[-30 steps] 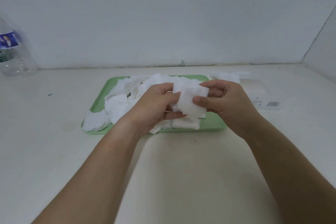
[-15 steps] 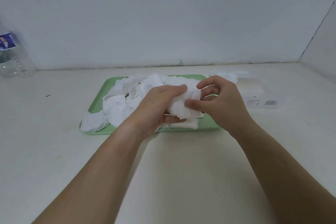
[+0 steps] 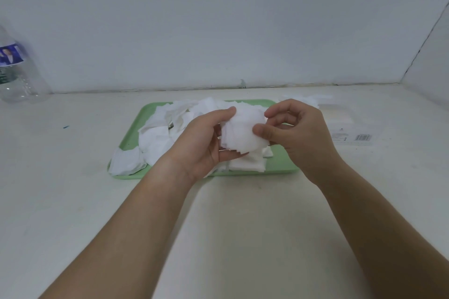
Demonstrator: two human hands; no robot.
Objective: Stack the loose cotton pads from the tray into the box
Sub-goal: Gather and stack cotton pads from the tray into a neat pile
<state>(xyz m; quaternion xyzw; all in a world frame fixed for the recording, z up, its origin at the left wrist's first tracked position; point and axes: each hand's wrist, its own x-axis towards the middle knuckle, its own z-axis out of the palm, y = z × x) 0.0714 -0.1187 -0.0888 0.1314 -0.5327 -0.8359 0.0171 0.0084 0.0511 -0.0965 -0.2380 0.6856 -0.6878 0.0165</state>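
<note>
A green tray [image 3: 132, 139] lies in the middle of the white table, heaped with several loose white cotton pads [image 3: 158, 141]. Above its front edge my left hand [image 3: 201, 143] grips a small stack of cotton pads [image 3: 243, 132], thumb over the top and fingers beneath. My right hand [image 3: 298, 138] pinches the stack's right side with thumb and curled fingers. The clear box [image 3: 349, 128] with a barcode label sits just right of the tray, partly behind my right hand, with some pads at its far end.
A clear plastic water bottle [image 3: 17, 73] stands at the far left against the wall. The wall runs close behind the tray, and a side wall [image 3: 432, 75] closes in the far right corner. A tiny blue speck [image 3: 65, 127] lies on the table at left.
Both hands have kept hold of the stack above the tray. The pads got pressed into a tighter bundle, and my right fingers shifted along the stack's right edge.
</note>
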